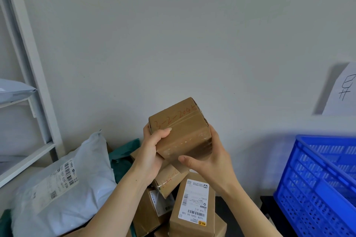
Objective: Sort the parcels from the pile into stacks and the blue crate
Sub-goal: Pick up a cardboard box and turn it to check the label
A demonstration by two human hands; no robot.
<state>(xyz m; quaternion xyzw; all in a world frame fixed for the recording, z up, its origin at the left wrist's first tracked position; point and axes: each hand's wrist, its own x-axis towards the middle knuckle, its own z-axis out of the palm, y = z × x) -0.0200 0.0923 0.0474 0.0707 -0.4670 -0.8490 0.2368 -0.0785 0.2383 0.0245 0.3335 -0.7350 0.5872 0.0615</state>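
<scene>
- The small cardboard box [180, 131] is up in the air above the pile [173, 198], near the wall. The left hand [154, 140] grips its left end, thumb over the top. The right hand [208, 158] cups the right side and lower edge, fingers curled round it.
- Letting one hand go to swing it toward the blue crate [317, 179] could let the taped box slip.
- The boxes underneath lean on each other, so a brushing forearm might topple them.
- The red handwriting on top is faint and crossed by tape. I'd worry about a misread and a wrong sort.
- The crate's inside is out of sight and its far side is cut off.
- No finished stacks show, and I can't tell what carries the pile.
</scene>
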